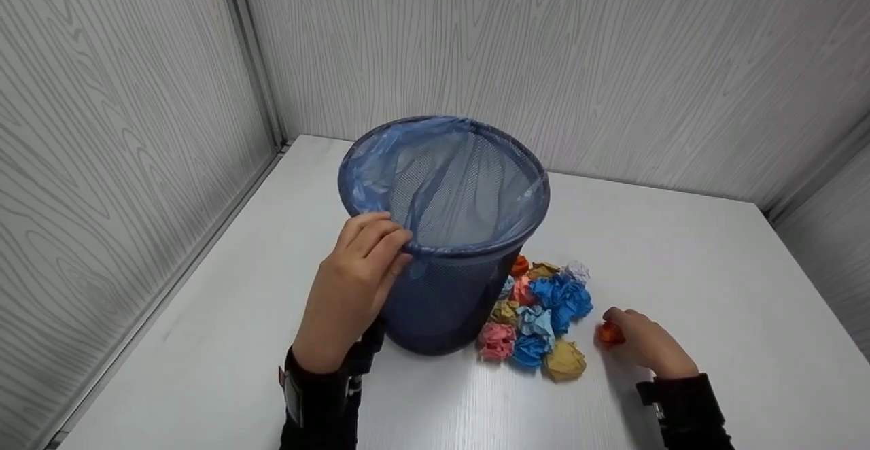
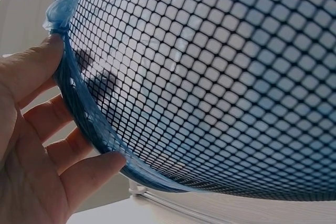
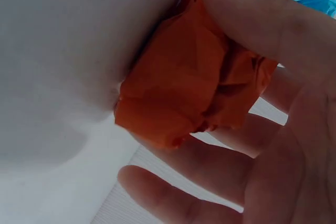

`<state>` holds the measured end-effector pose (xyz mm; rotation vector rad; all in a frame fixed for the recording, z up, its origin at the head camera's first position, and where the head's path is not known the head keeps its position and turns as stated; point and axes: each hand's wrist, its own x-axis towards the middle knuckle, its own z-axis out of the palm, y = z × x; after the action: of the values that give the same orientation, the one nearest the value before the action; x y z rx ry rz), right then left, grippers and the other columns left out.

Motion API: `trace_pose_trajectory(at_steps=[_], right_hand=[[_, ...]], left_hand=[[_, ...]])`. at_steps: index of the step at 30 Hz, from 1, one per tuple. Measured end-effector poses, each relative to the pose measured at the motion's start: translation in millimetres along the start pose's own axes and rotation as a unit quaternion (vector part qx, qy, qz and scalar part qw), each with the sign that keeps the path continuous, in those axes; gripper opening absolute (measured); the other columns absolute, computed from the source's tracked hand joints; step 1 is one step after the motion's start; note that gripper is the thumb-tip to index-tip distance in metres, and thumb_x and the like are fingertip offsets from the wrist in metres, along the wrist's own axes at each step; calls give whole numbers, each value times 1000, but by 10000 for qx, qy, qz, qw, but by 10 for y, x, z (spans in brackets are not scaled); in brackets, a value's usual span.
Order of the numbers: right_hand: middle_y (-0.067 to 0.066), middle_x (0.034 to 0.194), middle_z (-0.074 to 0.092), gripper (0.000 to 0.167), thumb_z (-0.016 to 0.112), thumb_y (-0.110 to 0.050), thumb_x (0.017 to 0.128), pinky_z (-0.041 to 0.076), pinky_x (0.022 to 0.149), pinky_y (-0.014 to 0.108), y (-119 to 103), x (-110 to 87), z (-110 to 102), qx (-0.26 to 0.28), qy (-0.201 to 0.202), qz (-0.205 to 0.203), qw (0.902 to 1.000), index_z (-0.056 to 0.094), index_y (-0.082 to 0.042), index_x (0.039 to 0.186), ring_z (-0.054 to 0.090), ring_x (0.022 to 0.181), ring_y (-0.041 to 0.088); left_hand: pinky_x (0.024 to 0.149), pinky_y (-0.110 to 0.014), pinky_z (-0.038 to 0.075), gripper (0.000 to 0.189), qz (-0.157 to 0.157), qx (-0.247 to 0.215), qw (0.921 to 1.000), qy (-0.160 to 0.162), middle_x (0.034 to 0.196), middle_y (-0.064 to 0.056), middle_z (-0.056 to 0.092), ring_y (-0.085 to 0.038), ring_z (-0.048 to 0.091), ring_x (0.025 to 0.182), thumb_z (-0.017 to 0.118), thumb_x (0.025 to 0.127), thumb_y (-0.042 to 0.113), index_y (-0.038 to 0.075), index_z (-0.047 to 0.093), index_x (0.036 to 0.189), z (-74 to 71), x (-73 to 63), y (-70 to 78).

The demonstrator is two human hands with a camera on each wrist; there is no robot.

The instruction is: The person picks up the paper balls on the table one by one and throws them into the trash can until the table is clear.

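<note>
A dark mesh wastebasket (image 1: 435,300) lined with a translucent blue plastic bag (image 1: 469,192) stands on the white table. My left hand (image 1: 357,280) grips its near-left rim, fingers over the edge; the left wrist view shows the thumb and fingers (image 2: 94,174) at the bag-covered rim (image 2: 86,106). To the right, my right hand (image 1: 649,344) holds an orange crumpled paper ball (image 3: 173,77) between thumb and fingers, low at the table. Between it and the basket lies a pile of crumpled paper balls, among them blue (image 1: 561,297), pink (image 1: 497,340) and yellow (image 1: 564,360) ones.
Grey wood-grain panels (image 1: 544,62) close off the back and both sides of the white table (image 1: 680,246). Part of the paper pile is hidden behind the basket, including an orange ball (image 1: 520,266) that peeks out beside it.
</note>
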<state>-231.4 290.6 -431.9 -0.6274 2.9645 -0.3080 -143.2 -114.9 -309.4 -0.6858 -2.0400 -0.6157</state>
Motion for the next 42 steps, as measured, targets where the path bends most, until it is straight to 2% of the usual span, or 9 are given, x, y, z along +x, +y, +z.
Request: trace_pose_trajectory(at_steps=[7,10,12,18,25,33,42], right_hand=[[9,83,54,30,63,4,74,46,70,41,-31,1,-57,163,-133,193,9996,55,3,103,49,74,23],[10,84,54,31,64,4,74,47,70,42,-75,-13,-100,106,-60,234,9997,54,3,104,49,73,23],[11,85,55,33,66,2,73,48,69,42,-115,-29,-130,42,131,192,9997,54,2,104,51,73,24],[13,90,56,38,73,-5,70,49,65,42,-292,-71,-219,-86,1079,-110,9941,55,-1,103,55,73,25],[14,99,57,43,73,-6,69,53,62,37,-514,-141,-316,19,2002,-462,9787,54,-2,108,59,72,24],[10,103,57,51,76,2,64,53,62,32,-704,-209,-391,395,2644,-1002,9584,54,-5,109,60,79,21],[12,104,56,55,76,6,60,53,65,32,-858,-166,-506,647,3338,-1420,9296,53,-4,110,59,84,20]], left_hand=[[85,-31,45,15,17,57,10000,-16,97,-10,57,-25,46,107,57,86,11,1,61,96,2,-3,-3],[85,-33,45,16,-15,-22,10000,3,97,-10,57,-26,46,107,57,86,12,0,61,96,2,-4,-1],[85,-33,45,16,-14,-63,10000,19,97,-10,57,-27,46,107,56,86,12,0,60,96,-1,-3,1],[84,-34,46,17,3,-38,10000,41,96,-10,57,-27,47,106,55,88,14,0,61,95,-18,-3,-2],[84,-30,45,15,74,139,9999,11,96,-10,57,-25,46,107,58,85,12,1,61,95,-9,-3,-5],[85,-31,44,22,19,12,10000,-3,97,-10,56,-25,46,107,49,91,19,1,60,96,5,0,2],[86,-30,45,19,43,70,10000,-45,97,-10,56,-25,46,107,52,89,17,1,61,96,0,-2,-7]])
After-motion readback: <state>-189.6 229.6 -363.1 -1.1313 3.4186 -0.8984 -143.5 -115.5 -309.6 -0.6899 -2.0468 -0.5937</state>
